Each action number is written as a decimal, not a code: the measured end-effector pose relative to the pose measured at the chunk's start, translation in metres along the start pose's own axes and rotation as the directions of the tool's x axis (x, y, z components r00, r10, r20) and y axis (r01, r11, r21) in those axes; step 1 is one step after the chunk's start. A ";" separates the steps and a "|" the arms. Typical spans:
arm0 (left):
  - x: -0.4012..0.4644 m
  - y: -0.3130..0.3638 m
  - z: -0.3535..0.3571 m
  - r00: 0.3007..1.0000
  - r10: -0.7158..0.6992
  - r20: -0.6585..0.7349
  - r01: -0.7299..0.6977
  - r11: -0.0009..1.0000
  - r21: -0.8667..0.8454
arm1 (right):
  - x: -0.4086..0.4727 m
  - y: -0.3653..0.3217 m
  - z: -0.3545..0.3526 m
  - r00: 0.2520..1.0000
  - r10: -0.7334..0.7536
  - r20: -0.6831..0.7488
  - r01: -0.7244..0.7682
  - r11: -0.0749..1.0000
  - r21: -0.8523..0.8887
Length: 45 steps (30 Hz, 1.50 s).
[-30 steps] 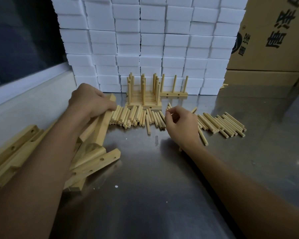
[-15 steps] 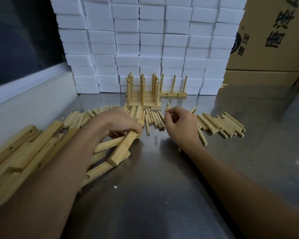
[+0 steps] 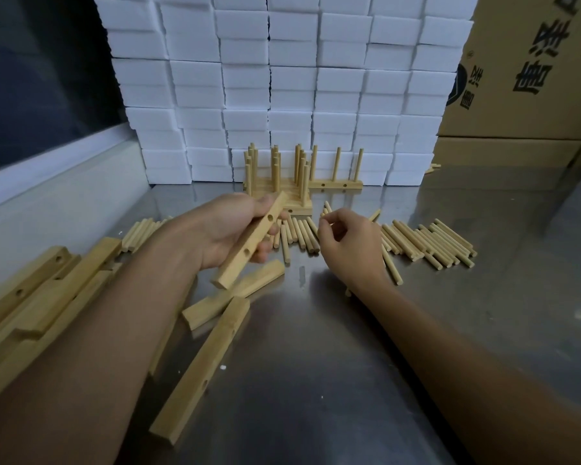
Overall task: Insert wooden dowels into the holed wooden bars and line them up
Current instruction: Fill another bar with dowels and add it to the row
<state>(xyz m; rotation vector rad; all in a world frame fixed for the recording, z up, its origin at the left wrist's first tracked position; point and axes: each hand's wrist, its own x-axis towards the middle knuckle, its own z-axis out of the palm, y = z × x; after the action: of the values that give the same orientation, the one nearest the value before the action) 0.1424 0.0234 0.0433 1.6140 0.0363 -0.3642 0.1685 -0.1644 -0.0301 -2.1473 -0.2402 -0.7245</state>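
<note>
My left hand (image 3: pixel 228 229) grips a holed wooden bar (image 3: pixel 249 243) and holds it tilted above the steel table, its holes facing up. My right hand (image 3: pixel 349 243) hovers just to the right with its fingers curled, pinching several dowels (image 3: pixel 326 209) whose tips stick out above the fingers. Loose dowels (image 3: pixel 430 243) lie in rows on the table behind and to the right of both hands. At the back stand finished bars (image 3: pixel 282 182) with upright dowels, lined up side by side.
A heap of holed bars (image 3: pixel 41 297) lies at the left; two more bars (image 3: pixel 202 370) rest under my left forearm. Stacked white boxes (image 3: pixel 282 78) wall off the back, cardboard boxes (image 3: pixel 530 78) the right. A raised ledge (image 3: pixel 47 182) runs along the left.
My left hand took one bar from the left heap, carried it right and lifted it in front of the dowels. My right hand stayed put with its dowels.
</note>
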 end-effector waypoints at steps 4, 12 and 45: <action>0.002 -0.002 0.014 0.998 -0.020 0.051 0.027 0.991 -0.133 | 0.000 0.001 0.001 1.000 -0.002 0.001 0.002 1.000 0.005; 0.015 -0.023 0.031 0.997 0.083 0.000 -0.080 0.969 -0.232 | 0.001 0.002 0.001 1.000 0.003 -0.020 -0.003 1.000 0.004; 0.022 -0.045 0.022 0.988 0.099 -0.120 -0.148 0.835 -0.530 | 0.000 -0.007 0.015 0.937 -0.181 0.300 0.320 0.788 -0.525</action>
<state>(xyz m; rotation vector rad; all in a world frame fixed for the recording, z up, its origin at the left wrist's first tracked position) 0.1480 0.0013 -0.0063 1.0625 0.0922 -0.1586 0.1720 -0.1490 -0.0326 -2.8226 -0.4989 -0.7570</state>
